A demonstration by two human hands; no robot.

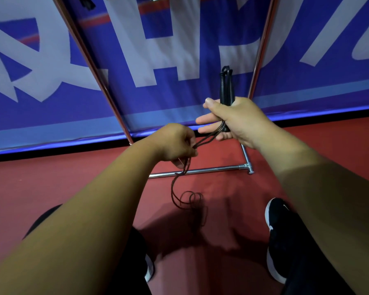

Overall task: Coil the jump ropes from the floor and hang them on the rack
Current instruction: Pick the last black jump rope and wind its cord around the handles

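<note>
My right hand (pixel 232 120) grips the two black handles (pixel 226 86) of a jump rope, which stick upward out of the fist. Its dark cord (pixel 209 137) runs down and left from that hand to my left hand (pixel 175 145), which pinches several strands together. Below my left hand the cord hangs down and ends in loose loops (pixel 188 199) on the red floor. The metal rack stands right behind my hands, with slanted poles (pixel 90 60) rising left and right and a base bar (pixel 211 170) on the floor.
A blue and white banner (pixel 179 50) fills the wall behind the rack. Dark and white items (pixel 87 3) hang at the top edge, cut off. My black shoes (pixel 279 231) stand on the red floor (pixel 73 177) below the rope.
</note>
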